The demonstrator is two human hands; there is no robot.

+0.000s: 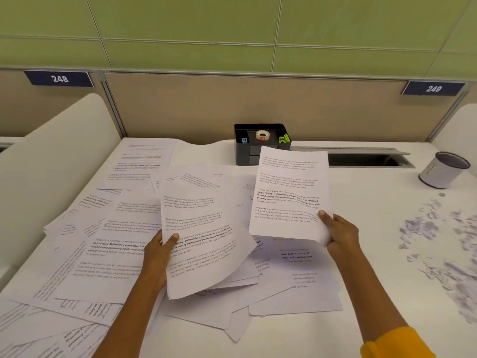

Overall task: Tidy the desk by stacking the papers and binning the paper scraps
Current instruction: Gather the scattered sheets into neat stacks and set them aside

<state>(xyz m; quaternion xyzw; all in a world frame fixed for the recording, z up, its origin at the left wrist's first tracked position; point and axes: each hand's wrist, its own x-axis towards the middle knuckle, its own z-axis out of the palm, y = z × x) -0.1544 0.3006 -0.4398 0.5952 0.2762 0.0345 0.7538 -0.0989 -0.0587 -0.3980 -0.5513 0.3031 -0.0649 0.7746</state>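
My left hand (158,257) grips a printed sheet (204,244) by its left edge, lifted and curling above the pile. My right hand (340,232) holds a thin bundle of printed sheets (289,195) upright by the lower right corner. Many loose printed papers (108,244) lie scattered and overlapping across the left and middle of the white desk (374,293). Torn paper scraps (444,254) are strewn along the right side. A small white bin (442,170) stands at the far right, tilted in view.
A black desk organiser (260,143) with a tape roll and clips stands at the back centre against the beige partition. An open cable slot (369,158) runs to its right. White side dividers rise at both desk ends.
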